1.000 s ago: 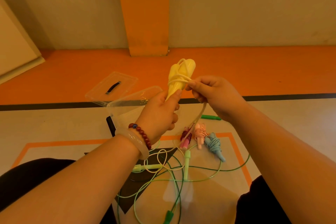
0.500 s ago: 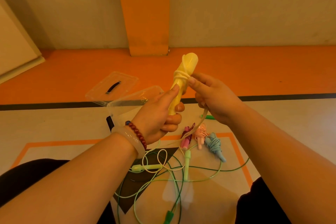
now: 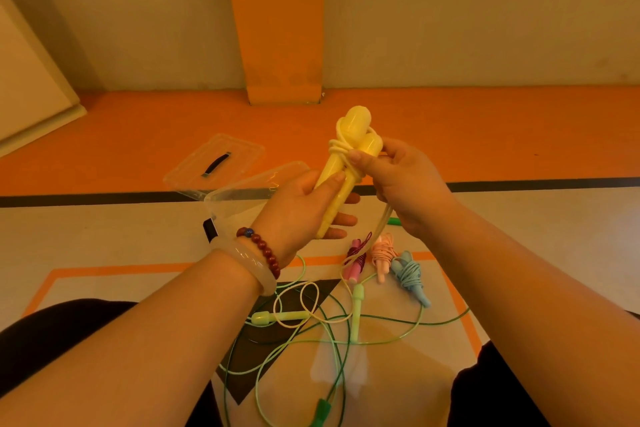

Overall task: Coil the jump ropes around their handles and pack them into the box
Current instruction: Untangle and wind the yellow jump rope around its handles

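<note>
Turned since a moment ago, yellow handles [image 3: 343,196] now show side by side; left hand [image 3: 294,215] grips them, right hand [image 3: 405,184] pinches the coiled rope [image 3: 337,150].

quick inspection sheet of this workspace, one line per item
surface: pale floor, orange lines, dark triangle
job's things: yellow handles part wrapped in yellow rope; magenta bundle, pink bundle, blue bundle coiled on floor; green ropes loose; clear box open, lid just beyond
clutter: small black item by box, unclear
hands: left hand grips yellow handles; right hand pinches yellow rope
cables: nothing seen
surroundings: orange pillar, beige wall
</note>
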